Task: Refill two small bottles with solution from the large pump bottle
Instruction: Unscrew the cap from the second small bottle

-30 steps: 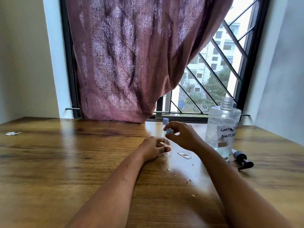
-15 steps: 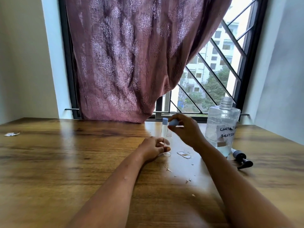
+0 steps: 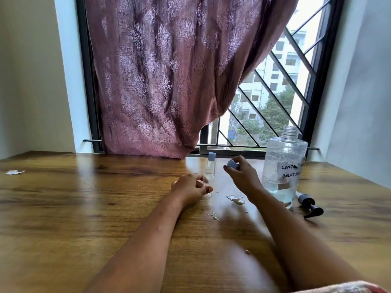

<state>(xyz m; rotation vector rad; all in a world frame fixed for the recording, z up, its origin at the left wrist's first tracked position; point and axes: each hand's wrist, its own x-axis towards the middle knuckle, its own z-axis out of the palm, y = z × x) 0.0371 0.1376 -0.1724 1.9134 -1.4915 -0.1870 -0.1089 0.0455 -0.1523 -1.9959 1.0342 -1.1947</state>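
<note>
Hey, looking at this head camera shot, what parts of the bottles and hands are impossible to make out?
- Near small bottle: the left hand covers its lower part, so its fill level is hidden.
- Capped small bottle: clear and too small to show any liquid.
- Blue cap: partly wrapped by the right hand, whose fingers are blurred.
- Large bottle: the label's right edge curves out of sight, cutting off the words.
- Pump head: its tube is hidden behind the large bottle.
</note>
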